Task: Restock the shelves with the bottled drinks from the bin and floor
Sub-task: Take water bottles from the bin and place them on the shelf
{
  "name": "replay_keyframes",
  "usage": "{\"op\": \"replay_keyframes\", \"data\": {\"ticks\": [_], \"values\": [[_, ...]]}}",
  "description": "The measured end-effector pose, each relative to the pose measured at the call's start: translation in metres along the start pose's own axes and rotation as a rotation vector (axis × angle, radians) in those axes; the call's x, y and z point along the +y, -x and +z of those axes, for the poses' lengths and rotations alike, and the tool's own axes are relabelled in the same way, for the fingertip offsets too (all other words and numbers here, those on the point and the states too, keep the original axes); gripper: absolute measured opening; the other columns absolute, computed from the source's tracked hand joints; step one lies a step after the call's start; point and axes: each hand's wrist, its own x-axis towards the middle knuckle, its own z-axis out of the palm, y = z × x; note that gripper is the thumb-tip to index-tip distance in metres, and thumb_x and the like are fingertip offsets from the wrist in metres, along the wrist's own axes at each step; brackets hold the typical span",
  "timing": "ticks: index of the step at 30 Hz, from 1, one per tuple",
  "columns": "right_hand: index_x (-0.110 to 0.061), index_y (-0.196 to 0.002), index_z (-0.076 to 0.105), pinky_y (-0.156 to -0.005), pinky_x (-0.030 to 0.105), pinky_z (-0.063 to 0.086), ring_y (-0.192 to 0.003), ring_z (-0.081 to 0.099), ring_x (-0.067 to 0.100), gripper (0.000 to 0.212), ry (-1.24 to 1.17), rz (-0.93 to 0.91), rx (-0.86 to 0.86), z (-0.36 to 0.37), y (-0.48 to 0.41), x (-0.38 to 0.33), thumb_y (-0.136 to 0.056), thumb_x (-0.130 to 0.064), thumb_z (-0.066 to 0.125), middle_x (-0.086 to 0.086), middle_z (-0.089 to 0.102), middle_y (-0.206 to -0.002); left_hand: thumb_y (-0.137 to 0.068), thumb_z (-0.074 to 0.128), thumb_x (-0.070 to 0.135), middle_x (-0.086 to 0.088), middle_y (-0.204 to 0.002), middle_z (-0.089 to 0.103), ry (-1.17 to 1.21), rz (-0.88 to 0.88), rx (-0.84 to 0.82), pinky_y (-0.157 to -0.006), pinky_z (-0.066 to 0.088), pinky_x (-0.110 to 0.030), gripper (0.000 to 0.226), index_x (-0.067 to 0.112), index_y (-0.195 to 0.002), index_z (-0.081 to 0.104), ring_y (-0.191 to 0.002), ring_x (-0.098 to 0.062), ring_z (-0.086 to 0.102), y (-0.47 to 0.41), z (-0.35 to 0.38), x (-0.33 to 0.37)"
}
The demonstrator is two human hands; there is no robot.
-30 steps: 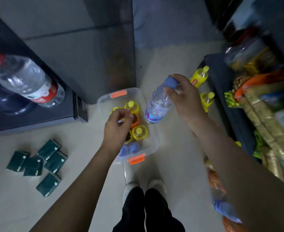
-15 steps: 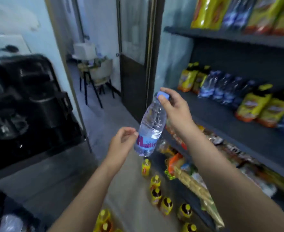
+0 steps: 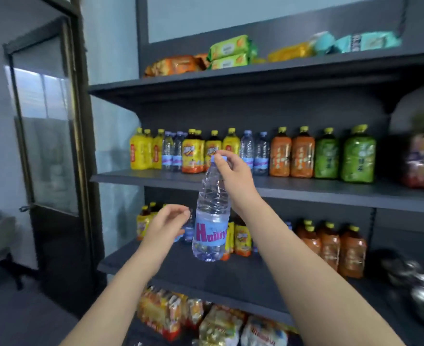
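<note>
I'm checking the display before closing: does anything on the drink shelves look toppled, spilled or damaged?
Nothing stands out. Bottles on the middle shelf and lower shelf stand upright, no spill. The water bottle tilts only because the right hand pinches its cap.

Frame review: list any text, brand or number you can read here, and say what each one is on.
"Huiliy": pink letters on the blue label of the water bottle that the right hand holds by the cap; the word runs on round the curve, out of view.
Labels of the drink bottles on the shelves: too blurred to read.
Snack packs on the top shelf: too blurred.
Packets at the bottom: too blurred.
</note>
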Motion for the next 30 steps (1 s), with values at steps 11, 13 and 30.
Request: {"op": "replay_keyframes", "data": {"ticks": [11, 13, 30], "values": [[-0.013, -0.117, 0.059, -0.078, 0.018, 0.044, -0.099, 0.058, 0.008, 0.03, 0.2, -0.133, 0.217, -0.155, -0.117, -0.01, -0.092, -0.029, 0.058, 0.001, 0.064, -0.114, -0.093, 0.054, 0.018, -0.005, -0.109, 0.064, 0.092, 0.016, -0.204, -0.089, 0.05, -0.035, 0.007, 0.016, -0.094, 0.062, -0.106, -0.016, 0.06, -0.118, 0.16, 0.016], [-0.013, -0.112, 0.061, -0.073, 0.017, 0.044, -0.093, 0.058, 0.008, 0.026, 0.216, -0.142, 0.24, -0.172, -0.138, -0.005, -0.091, -0.029, 0.059, 0.002, 0.066, -0.109, -0.093, 0.055, 0.019, -0.003, -0.108, 0.064, 0.095, 0.001, -0.232, -0.086, 0.051, -0.034, 0.007, 0.017, -0.093, 0.061, -0.104, -0.015, 0.06, -0.14, 0.177, 0.015], [-0.014, -0.096, 0.063, -0.08, 0.037, 0.053, -0.086, 0.063, 0.02, 0.021, 0.295, -0.153, 0.454, -0.162, -0.316, 0.085, -0.088, -0.033, 0.062, 0.002, 0.067, -0.09, -0.093, 0.053, 0.031, 0.009, -0.104, 0.06, -0.104, 0.13, -0.453, -0.08, 0.051, -0.028, 0.006, 0.026, -0.095, 0.056, -0.098, -0.007, 0.057, -0.348, 0.211, -0.036]]}}
